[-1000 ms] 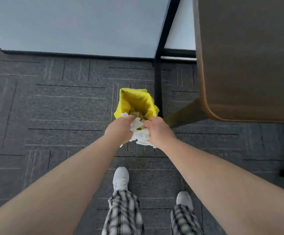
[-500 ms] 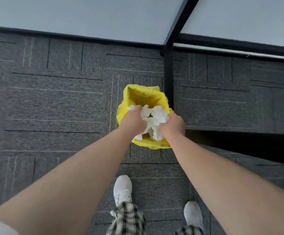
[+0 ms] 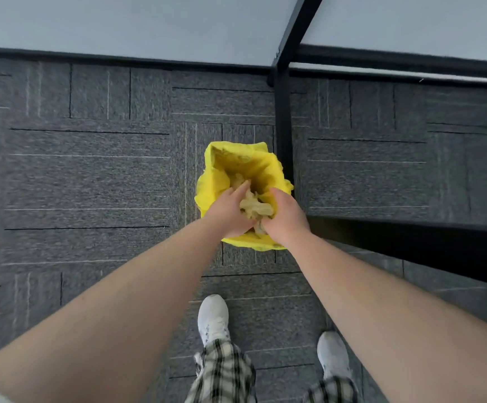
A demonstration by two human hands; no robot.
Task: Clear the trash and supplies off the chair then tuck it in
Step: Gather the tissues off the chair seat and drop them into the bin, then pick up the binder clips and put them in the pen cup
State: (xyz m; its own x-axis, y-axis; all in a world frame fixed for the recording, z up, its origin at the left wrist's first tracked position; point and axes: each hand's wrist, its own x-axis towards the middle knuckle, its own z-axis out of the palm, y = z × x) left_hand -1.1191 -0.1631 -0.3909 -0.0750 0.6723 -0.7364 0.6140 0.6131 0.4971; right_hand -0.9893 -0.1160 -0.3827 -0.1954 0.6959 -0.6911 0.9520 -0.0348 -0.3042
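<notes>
A bin lined with a yellow bag [image 3: 221, 181] stands on the carpet in front of my feet. Both hands are lowered into its mouth. A wad of crumpled paper [image 3: 255, 206] sits between them, looking yellowish inside the bag. My left hand [image 3: 230, 210] presses it from the left with fingers stretched forward. From the right, my right hand [image 3: 284, 216] cups it. More crumpled paper [image 3: 237, 180] lies deeper in the bag. The chair is out of view.
A black desk leg [image 3: 283, 141] stands right beside the bin, with black frame bars [image 3: 410, 228] running off to the right. Grey carpet tiles [image 3: 91, 184] spread to the left up to a pale wall [image 3: 120, 21]. My white shoes [image 3: 213, 318] are just below the bin.
The view has tilted down and the brown tabletop has left the frame. Both hands have moved forward and down with the paper wad, from the bin's near rim into the bag's mouth.
</notes>
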